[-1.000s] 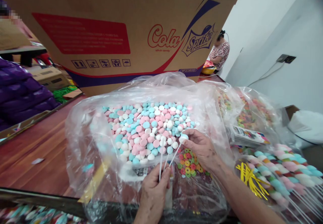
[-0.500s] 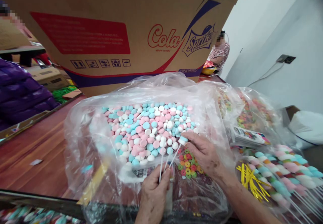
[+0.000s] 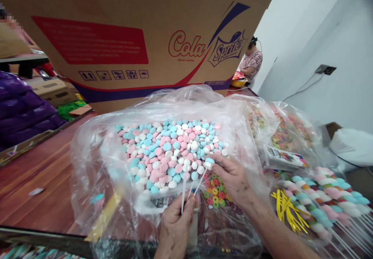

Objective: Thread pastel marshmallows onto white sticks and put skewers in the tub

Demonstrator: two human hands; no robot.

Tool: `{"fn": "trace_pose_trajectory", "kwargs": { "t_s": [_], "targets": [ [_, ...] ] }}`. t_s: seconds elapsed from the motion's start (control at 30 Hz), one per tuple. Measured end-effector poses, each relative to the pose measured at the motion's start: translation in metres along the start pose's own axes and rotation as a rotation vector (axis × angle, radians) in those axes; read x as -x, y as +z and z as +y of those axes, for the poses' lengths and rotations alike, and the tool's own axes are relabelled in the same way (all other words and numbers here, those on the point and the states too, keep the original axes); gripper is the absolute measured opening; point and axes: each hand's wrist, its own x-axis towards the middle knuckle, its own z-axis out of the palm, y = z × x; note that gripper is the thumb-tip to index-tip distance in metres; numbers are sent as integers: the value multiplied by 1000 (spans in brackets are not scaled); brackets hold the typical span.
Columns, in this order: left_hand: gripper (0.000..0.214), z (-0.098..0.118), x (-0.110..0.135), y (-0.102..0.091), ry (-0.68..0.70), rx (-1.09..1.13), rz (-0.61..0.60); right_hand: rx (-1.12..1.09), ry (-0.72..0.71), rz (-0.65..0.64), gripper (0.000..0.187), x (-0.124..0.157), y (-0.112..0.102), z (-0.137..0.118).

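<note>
My left hand (image 3: pixel 176 222) is closed around thin white sticks (image 3: pixel 183 193) that fan upward. On the tip of the rightmost stick sit a white and a blue candy (image 3: pixel 209 161), which look like small marshmallows. My right hand (image 3: pixel 233 179) pinches them between thumb and fingers. Beyond both hands, pink, blue and white marshmallows (image 3: pixel 167 150) lie heaped in an opened clear plastic bag (image 3: pixel 90 142). Beneath my right hand is a small pile of coloured gummy rings (image 3: pixel 215 193). My left palm is hidden.
A large printed carton (image 3: pixel 116 21) stands behind the bag. At right are finished-looking candy skewers (image 3: pixel 329 196), yellow twist ties (image 3: pixel 287 212), a stack of printed cards (image 3: pixel 285 158) and bagged gummy rings (image 3: pixel 279 125). Farther back sits another person (image 3: pixel 253 62).
The whole view has shifted slightly left. Both hands keep nearly the same pose, with the right fingers still at the candies on the stick's tip.
</note>
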Motion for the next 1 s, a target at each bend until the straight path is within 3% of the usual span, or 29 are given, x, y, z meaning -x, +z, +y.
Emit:
{"fn": "trace_pose_trajectory", "kwargs": {
  "t_s": [0.17, 0.4, 0.77, 1.0],
  "targets": [
    [40, 1, -1, 1, -8, -10, 10, -511, 225, 49, 27, -1, 14, -12],
    [40, -1, -2, 2, -1, -13, 30, -647, 256, 157, 27, -6, 18, -15],
    [35, 9, -3, 0, 37, -131, -28, -611, 166, 117, 29, 4, 27, -17],
    [27, 12, -1, 4, 45, -56, 34, -197, 94, 98, 31, 6, 11, 8]
  ]
}}
